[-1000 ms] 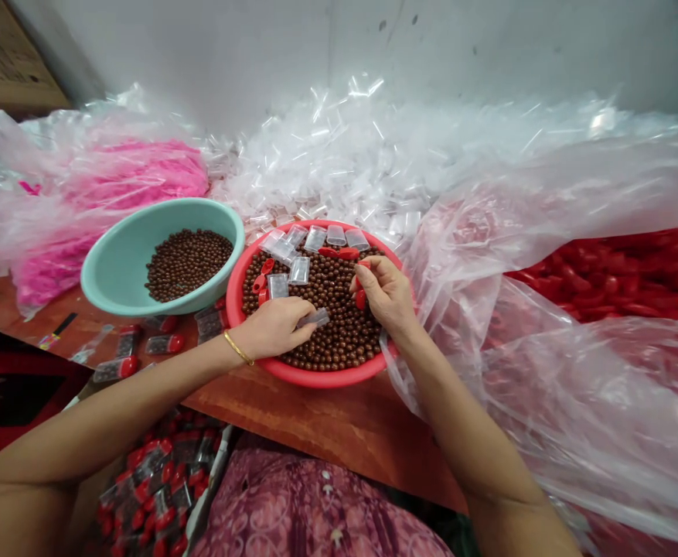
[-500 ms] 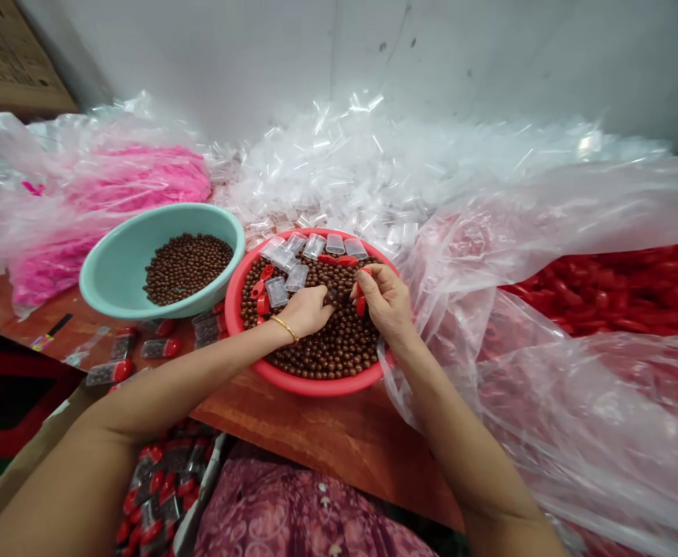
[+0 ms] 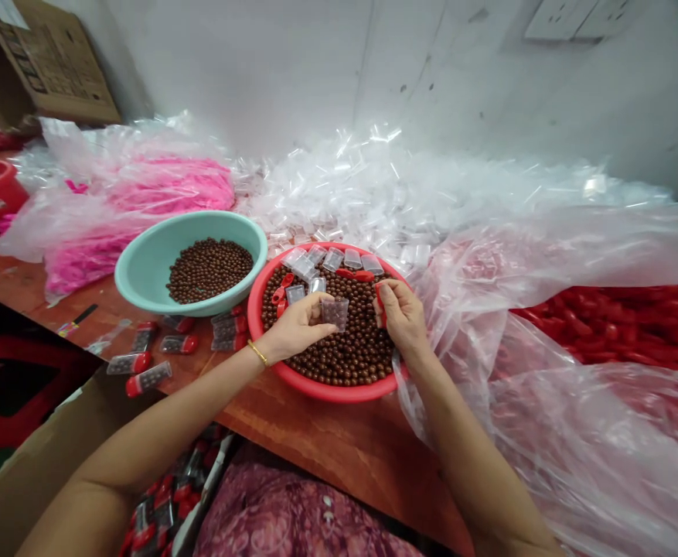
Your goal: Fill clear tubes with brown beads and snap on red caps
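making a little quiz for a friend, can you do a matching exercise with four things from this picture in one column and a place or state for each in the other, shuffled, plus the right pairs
Column one
1. left hand
2. right hand
3. teal bowl
4. pink heap

Column two
A. gripping a red piece
B. showing through clear plastic
C. holding a clear container
D. standing left of the red basin, with brown balls inside

Right pairs: 1-C, 2-A, 3-D, 4-B
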`<state>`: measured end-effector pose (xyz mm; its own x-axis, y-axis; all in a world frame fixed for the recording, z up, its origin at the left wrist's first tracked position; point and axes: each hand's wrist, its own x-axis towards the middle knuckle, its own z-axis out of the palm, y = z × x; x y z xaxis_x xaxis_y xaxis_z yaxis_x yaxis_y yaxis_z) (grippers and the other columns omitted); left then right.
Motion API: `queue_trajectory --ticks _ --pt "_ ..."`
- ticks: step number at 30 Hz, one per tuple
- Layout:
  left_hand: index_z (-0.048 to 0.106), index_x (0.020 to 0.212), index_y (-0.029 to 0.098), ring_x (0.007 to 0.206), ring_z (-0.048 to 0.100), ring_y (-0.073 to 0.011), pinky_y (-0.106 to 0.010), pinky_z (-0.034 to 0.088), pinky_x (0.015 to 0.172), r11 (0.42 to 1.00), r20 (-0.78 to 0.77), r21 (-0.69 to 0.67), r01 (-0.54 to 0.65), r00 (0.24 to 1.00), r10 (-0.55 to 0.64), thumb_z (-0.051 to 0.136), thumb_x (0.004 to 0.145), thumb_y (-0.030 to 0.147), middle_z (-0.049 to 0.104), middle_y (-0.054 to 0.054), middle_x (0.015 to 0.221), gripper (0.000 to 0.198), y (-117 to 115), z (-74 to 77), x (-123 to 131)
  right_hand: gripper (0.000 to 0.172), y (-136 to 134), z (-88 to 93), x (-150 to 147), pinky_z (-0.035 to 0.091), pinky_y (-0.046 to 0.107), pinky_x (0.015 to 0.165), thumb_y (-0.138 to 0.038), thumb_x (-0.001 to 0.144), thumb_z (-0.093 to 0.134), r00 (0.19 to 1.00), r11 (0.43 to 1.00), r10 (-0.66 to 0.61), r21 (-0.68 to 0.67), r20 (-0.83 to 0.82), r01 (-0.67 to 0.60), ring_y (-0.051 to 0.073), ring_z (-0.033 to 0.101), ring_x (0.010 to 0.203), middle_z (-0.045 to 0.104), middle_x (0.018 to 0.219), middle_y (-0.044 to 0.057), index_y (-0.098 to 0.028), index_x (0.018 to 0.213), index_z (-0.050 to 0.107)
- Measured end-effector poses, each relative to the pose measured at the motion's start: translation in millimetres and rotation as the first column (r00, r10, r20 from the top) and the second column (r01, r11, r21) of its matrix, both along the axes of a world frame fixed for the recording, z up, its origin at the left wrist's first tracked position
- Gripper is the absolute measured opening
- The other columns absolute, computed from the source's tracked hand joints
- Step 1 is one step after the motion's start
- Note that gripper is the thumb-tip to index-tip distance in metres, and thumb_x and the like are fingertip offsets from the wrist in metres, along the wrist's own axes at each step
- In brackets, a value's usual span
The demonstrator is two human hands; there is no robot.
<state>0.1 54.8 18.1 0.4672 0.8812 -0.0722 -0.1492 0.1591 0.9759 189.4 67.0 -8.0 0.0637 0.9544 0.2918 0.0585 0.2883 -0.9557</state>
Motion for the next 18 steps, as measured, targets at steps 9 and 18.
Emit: queue_trajectory --ticks 9,18 --pt "0.053 0.088 0.012 0.060 0.054 -0.0068 -0.024 0.047 0.064 0.997 -0.052 -0.068 0.037 0.998 -0.040 0.064 0.070 0.025 0.054 0.003 0.073 0.024 -15 -5.3 -7 0.022 -9 8.8 -6 0.034 0.021 0.041 -0.029 0.072 0.056 0.990 0.992 0.084 -0.103 0.116 -0.072 0.007 0.040 0.042 0.047 0.060 -0.007 -0.020 0.091 0.050" --pt "0.054 0.085 0.013 0.062 0.047 -0.0067 -0.021 0.048 0.056 0.980 0.012 -0.094 0.172 0.985 -0.172 0.063 0.066 0.030 0.049 0.003 0.073 0.026 -20 -1.0 -14 0.011 -12 43.0 -18 0.043 0.024 0.065 -0.025 0.076 0.054 0.802 0.862 0.495 -0.070 0.335 -0.503 0.012 0.055 0.071 0.061 0.076 0.002 -0.016 0.078 0.059"
